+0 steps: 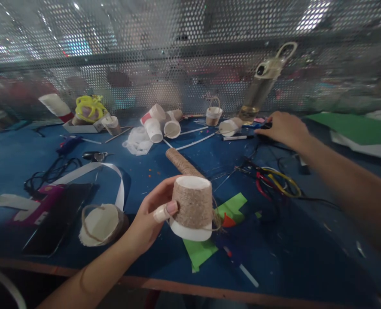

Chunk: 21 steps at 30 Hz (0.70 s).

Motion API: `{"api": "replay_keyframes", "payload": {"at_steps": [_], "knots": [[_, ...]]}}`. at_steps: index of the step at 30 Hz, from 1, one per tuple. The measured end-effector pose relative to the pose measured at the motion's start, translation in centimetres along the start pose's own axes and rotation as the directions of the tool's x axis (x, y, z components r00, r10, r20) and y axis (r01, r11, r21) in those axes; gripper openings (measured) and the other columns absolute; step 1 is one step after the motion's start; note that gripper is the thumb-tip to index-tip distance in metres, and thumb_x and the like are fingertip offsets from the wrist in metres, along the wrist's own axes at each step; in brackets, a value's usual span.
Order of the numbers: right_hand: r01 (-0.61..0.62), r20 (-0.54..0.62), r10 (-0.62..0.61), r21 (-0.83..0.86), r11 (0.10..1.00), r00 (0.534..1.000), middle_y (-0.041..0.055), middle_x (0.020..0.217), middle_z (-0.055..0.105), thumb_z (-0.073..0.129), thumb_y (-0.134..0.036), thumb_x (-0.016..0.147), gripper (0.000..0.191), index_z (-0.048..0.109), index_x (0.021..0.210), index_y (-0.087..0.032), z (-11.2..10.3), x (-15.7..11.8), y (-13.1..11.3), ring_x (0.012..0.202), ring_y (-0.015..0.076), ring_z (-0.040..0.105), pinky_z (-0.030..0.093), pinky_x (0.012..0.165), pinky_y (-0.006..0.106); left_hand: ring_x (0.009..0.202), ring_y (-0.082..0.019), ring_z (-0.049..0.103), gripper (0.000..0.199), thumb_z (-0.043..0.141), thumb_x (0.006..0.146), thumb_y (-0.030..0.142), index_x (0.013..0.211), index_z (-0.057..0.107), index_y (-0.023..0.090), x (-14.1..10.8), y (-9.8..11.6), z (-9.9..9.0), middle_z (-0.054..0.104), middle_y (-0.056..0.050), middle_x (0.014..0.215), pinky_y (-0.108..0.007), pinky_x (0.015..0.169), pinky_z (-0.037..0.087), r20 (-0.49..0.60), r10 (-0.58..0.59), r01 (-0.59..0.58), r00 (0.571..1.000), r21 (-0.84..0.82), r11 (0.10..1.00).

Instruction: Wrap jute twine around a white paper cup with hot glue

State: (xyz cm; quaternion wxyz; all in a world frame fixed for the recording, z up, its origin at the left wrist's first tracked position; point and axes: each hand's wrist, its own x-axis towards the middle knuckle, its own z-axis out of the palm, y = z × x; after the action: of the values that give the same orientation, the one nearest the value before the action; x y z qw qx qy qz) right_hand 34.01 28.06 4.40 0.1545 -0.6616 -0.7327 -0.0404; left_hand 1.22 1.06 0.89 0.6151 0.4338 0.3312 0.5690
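Observation:
My left hand (pixel 158 212) is closed around a paper cup (pixel 193 204) turned upside down, its middle wrapped in brown twine. The white base and the white rim band stay bare, and a loose twine end hangs on the right side. My right hand (pixel 285 131) reaches to the back right of the table, its fingers closed at a dark and blue item (pixel 261 125) that I cannot make out. Behind the cup lies a roll of twine (pixel 182 162). Green paper pieces (pixel 199 253) lie under the cup.
A tilted clear bottle (pixel 257 96) leans at the mesh screen (pixel 190 56). Several cups and a small twine-handled basket (pixel 213 115) stand at the back. A bigger basket (pixel 100 225) and a phone (pixel 59 219) lie left; cables (pixel 280 182) lie right.

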Motion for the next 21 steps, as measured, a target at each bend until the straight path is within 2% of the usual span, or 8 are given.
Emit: {"api": "replay_keyframes", "payload": {"at_steps": [3, 6, 9, 11, 12, 14, 17, 21], "knots": [[0.193, -0.095, -0.186, 0.069, 0.979, 0.978, 0.0254, 0.115, 0.062, 0.056, -0.028, 0.092, 0.029, 0.063, 0.108, -0.005, -1.9, -3.8, -2.1, 0.102, 0.0266, 0.059, 0.043, 0.085, 0.039, 0.125, -0.031, 0.057, 0.042, 0.071, 0.081, 0.042, 0.121, 0.070, 0.028, 0.0, 0.3, 0.4, 0.068, -0.006, 0.128, -0.040, 0.104, 0.043, -0.042, -0.005, 0.004, 0.999, -0.028, 1.000], [0.416, -0.094, -0.406, 0.150, 0.897, 0.909, 0.0156, 0.107, 0.065, 0.046, -0.011, 0.090, 0.024, 0.062, 0.108, -0.012, -3.4, -8.9, -4.6, 0.096, 0.0223, 0.060, 0.044, 0.087, 0.036, 0.126, -0.031, 0.056, 0.042, 0.070, 0.082, 0.040, 0.121, 0.069, 0.027, 0.1, 0.7, 0.7, 0.067, -0.007, 0.128, -0.040, 0.102, 0.046, -0.090, -0.028, 0.023, 0.996, -0.065, 0.998], [0.629, 0.050, -0.665, 0.277, 0.726, 0.745, 0.0035, 0.100, 0.067, 0.053, -0.013, 0.086, 0.020, 0.065, 0.098, -0.022, -3.9, -14.2, -6.7, 0.086, 0.0157, 0.064, 0.050, 0.075, 0.027, 0.122, -0.030, 0.059, 0.041, 0.067, 0.085, 0.040, 0.124, 0.066, 0.027, 0.2, 0.8, 0.7, 0.066, -0.007, 0.128, -0.037, 0.094, 0.051, -0.129, -0.040, 0.029, 0.991, -0.089, 0.996], [0.739, 0.081, -0.801, 0.339, 0.582, 0.594, 0.0060, 0.104, 0.067, 0.049, -0.010, 0.088, 0.023, 0.065, 0.100, -0.021, -3.9, -17.1, -7.4, 0.098, 0.0205, 0.064, 0.050, 0.087, 0.035, 0.120, -0.027, 0.061, 0.040, 0.061, 0.090, 0.038, 0.129, 0.062, 0.030, 0.3, 0.8, 0.6, 0.065, -0.004, 0.131, -0.034, 0.091, 0.052, -0.143, -0.037, 0.022, 0.989, -0.110, 0.994], [0.764, 0.060, -0.824, 0.343, 0.547, 0.563, 0.0087, 0.109, 0.066, 0.047, -0.011, 0.090, 0.023, 0.065, 0.100, -0.020, -3.9, -18.3, -7.6, 0.105, 0.0243, 0.062, 0.049, 0.093, 0.042, 0.119, -0.025, 0.061, 0.040, 0.058, 0.092, 0.037, 0.131, 0.061, 0.031, 0.4, 0.8, 0.5, 0.064, -0.003, 0.132, -0.033, 0.090, 0.052, -0.147, -0.034, 0.016, 0.989, -0.126, 0.992], [0.762, 0.090, -0.827, 0.343, 0.549, 0.555, 0.0114, 0.119, 0.063, 0.048, -0.010, 0.089, 0.028, 0.063, 0.110, -0.020, -3.8, -20.2, -7.6, 0.115, 0.0279, 0.057, 0.046, 0.099, 0.049, 0.121, -0.024, 0.059, 0.039, 0.056, 0.093, 0.036, 0.132, 0.059, 0.033, 0.5, 0.7, 0.4, 0.063, -0.001, 0.136, -0.033, 0.091, 0.052, -0.165, -0.036, 0.008, 0.986, -0.165, 0.986], [0.723, 0.186, -0.817, 0.389, 0.571, 0.546, 0.0114, 0.134, 0.058, 0.049, -0.006, 0.088, 0.045, 0.056, 0.130, -0.021, -3.7, -21.8, -7.3, 0.121, 0.0258, 0.056, 0.050, 0.101, 0.045, 0.124, -0.025, 0.056, 0.038, 0.057, 0.092, 0.039, 0.129, 0.062, 0.030, 0.6, 0.6, 0.4, 0.062, -0.003, 0.136, -0.036, 0.095, 0.051, -0.186, -0.063, 0.024, 0.980, -0.207, 0.978], [0.728, 0.230, -0.832, 0.406, 0.553, 0.504, 0.0125, 0.134, 0.061, 0.051, -0.006, 0.084, 0.056, 0.051, 0.139, -0.017, -3.3, -22.4, -7.4, 0.122, 0.0276, 0.058, 0.050, 0.103, 0.047, 0.120, -0.028, 0.059, 0.043, 0.062, 0.089, 0.042, 0.130, 0.061, 0.027, 0.7, 0.6, 0.5, 0.063, -0.006, 0.133, -0.038, 0.095, 0.051, -0.177, -0.067, 0.036, 0.982, -0.172, 0.984]]}}
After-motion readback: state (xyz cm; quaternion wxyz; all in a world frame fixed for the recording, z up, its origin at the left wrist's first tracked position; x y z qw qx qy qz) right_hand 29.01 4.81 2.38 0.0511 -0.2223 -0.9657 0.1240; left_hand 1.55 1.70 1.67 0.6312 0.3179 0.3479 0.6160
